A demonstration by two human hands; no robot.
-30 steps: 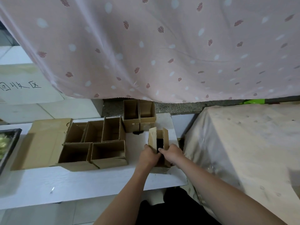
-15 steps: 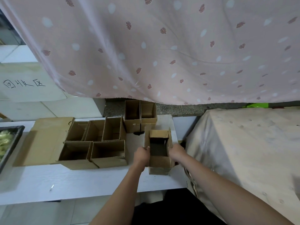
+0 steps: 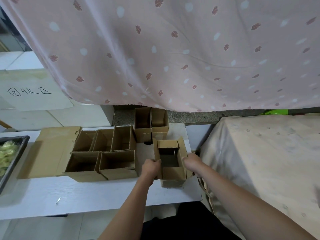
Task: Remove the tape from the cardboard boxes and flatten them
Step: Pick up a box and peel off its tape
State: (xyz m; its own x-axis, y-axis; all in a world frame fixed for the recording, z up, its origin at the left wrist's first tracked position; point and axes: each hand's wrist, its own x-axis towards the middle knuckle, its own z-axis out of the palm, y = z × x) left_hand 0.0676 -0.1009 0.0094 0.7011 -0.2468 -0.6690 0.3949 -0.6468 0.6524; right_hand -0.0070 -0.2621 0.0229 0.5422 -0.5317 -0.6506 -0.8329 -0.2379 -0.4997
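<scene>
Taking the white table [image 3: 97,196] as the landmark, a dark tray [image 3: 13,158] of pale green food sits over its far left edge, partly cut off by the frame. To the right of the tray a flat sheet of cardboard [image 3: 52,149] lies on the tabletop. Partly on that sheet stands a cluster of five open boxes [image 3: 105,153], three in a back row and two in front, their walls touching. Farther right, at the table's back edge, two more open boxes [image 3: 151,125] stand side by side, touching each other, just under the hem of a pink patterned curtain [image 3: 173,49] that hangs above the table's far side.

Near the table's right front corner stands the open cardboard box [image 3: 171,161] being handled, upright, with its top flaps raised. The left hand [image 3: 150,168] grips the box's left wall, fingers curled over the edge of the left flap. The right hand [image 3: 192,161] presses against the box's right wall, fingers closed on the right flap; the fingertips are hidden by the cardboard. No tape can be made out on this box.

Beyond the table's right edge, just beside it, is a surface draped in beige cloth [image 3: 259,161].
</scene>
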